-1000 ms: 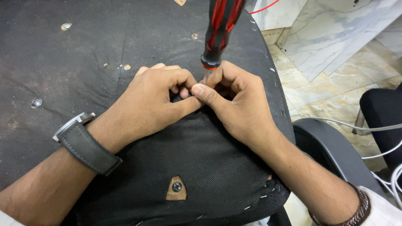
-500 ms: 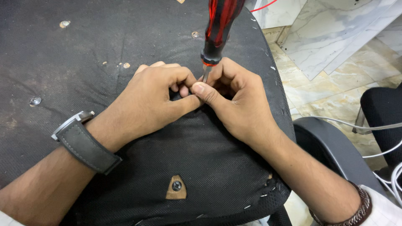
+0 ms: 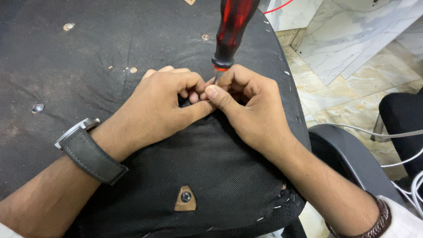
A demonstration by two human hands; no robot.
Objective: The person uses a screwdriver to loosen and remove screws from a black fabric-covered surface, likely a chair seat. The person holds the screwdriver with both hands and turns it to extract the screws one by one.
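Red-and-black-handled screwdriver (image 3: pixel 232 31) stands near-upright, tilted slightly right, at centre top of the black mesh fabric panel (image 3: pixel 220 176), looks like a chair seat underside; its metal shaft drops into the gap between both hands, tip hidden. Right hand (image 3: pixel 246 110) grip pinched together round the lower shaft, thumb laid across toward the left. Left hand (image 3: pixel 163 108) grip curled shut, fingertips touching the right thumb at the shaft base; can't tell if it's clamped on the shaft or on something small beneath. Grey-strapped wristwatch (image 3: pixel 88 152) on the left wrist, brown beaded bracelet (image 3: pixel 381 220) on the right. Dark screw in a tan wooden tab (image 3: pixel 185 198) sits near the panel's near edge, well apart from the hands. Marble-tiled floor (image 3: pixel 352 83) and white cables (image 3: pixel 405 158) off right.
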